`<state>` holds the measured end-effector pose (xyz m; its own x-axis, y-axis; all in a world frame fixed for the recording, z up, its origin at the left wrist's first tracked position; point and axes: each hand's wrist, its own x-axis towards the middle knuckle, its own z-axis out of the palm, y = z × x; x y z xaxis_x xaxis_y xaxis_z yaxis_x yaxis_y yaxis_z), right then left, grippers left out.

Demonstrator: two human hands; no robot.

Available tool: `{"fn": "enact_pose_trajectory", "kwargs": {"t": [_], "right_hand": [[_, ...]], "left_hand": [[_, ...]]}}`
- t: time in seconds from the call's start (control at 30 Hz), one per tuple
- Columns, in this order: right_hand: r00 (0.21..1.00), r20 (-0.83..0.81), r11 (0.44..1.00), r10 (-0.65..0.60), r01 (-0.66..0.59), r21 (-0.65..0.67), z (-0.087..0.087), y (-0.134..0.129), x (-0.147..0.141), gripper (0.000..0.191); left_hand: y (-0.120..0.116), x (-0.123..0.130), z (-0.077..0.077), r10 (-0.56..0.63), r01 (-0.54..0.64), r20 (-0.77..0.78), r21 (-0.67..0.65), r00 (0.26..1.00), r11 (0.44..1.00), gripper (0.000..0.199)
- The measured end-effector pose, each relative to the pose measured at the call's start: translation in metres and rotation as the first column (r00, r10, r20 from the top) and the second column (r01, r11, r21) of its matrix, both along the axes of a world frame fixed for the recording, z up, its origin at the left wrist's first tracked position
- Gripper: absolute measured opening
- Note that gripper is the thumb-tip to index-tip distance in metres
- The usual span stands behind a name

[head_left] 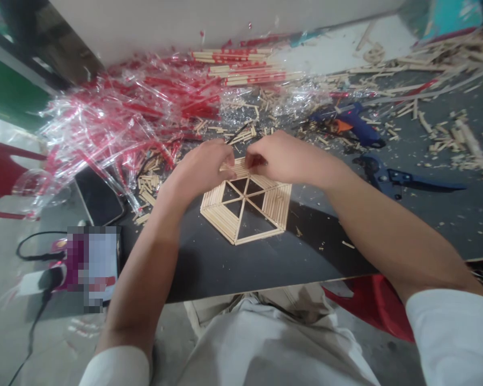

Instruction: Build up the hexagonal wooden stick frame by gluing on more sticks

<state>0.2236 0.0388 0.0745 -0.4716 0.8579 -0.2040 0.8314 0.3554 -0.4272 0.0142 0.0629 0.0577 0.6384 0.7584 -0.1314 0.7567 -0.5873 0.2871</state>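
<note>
A flat six-sided frame of thin wooden sticks (219, 221) lies on the dark tabletop, with spokes meeting at its middle. Rows of sticks fill several of its wedges; the wedge nearest me shows bare table inside its outer edge. At the frame's far side, my left hand (211, 163) has its fingers bent and drawn together over the far-left edge. My right hand (271, 155) is beside it with fingertips pinched down at the far edge. Whatever the fingertips hold is hidden or too small to make out.
Clear and red plastic wrappers (137, 107) heap at the back left, beside bundled sticks (245, 75). A blue glue gun (358, 123) and blue-handled cutters (386, 174) lie to the right among wood scraps. A phone (99, 195) rests at left. The table's front edge is close to my lap.
</note>
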Motion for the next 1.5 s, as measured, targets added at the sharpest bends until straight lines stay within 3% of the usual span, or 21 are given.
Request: {"fn": "enact_pose_trajectory", "kwargs": {"t": [0.23, 0.57, 1.17, 1.5], "right_hand": [[0.999, -0.030, 0.999, 0.033, -0.034, -0.037, -0.010, 0.008, 0.005, 0.019], [0.999, -0.032, 0.999, 0.027, -0.029, -0.036, -0.015, 0.012, 0.006, 0.017], [0.995, -0.011, 0.985, -0.098, 0.096, -0.142, -0.007, 0.010, -0.003, 0.015], [0.995, -0.006, 0.986, -0.097, 0.095, -0.137, -0.009, 0.010, -0.004, 0.015]], "left_hand": [[0.009, -0.011, -0.005, 0.018, -0.018, 0.007, -0.045, 1.000, 0.999, 0.026], [0.008, -0.007, -0.003, 0.032, -0.033, -0.023, -0.054, 0.999, 0.998, 0.027], [0.010, -0.010, -0.015, -0.003, 0.003, 0.030, 0.005, 1.000, 1.000, 0.029], [0.010, -0.007, -0.011, 0.033, -0.033, -0.003, -0.043, 0.999, 0.999, 0.031]]}}
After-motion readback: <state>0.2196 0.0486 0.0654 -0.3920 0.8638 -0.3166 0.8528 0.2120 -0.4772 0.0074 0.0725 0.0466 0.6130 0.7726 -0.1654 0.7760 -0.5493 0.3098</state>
